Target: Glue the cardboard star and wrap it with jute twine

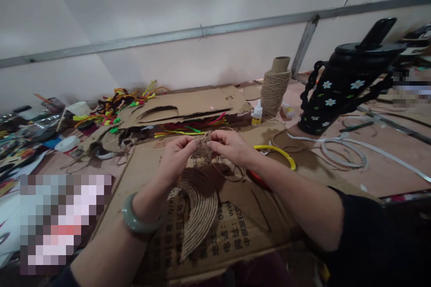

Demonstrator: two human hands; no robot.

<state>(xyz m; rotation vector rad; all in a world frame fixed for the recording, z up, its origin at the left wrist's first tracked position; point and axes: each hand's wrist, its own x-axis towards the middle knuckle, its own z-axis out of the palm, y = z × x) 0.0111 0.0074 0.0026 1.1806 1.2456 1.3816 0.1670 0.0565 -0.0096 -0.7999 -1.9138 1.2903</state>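
Observation:
Both hands meet above a flat cardboard sheet [235,228]. My left hand [177,157] and my right hand [229,145] each pinch a small coiled piece of jute twine [203,149] held between them. A green bangle [134,222] circles my left wrist. Below the hands lies a curved, leaf-shaped piece wrapped in jute twine [198,206], its upper end close under my left hand. Loose twine trails from the coil toward the right.
A jute twine spool [274,89] on a cardboard tube stands at the back, a small glue bottle [257,114] beside it. A black flowered bottle [340,85] stands right. A yellow ring [279,152], cut cardboard [188,103], coloured pipe cleaners [111,107] and white strips [350,152] lie around.

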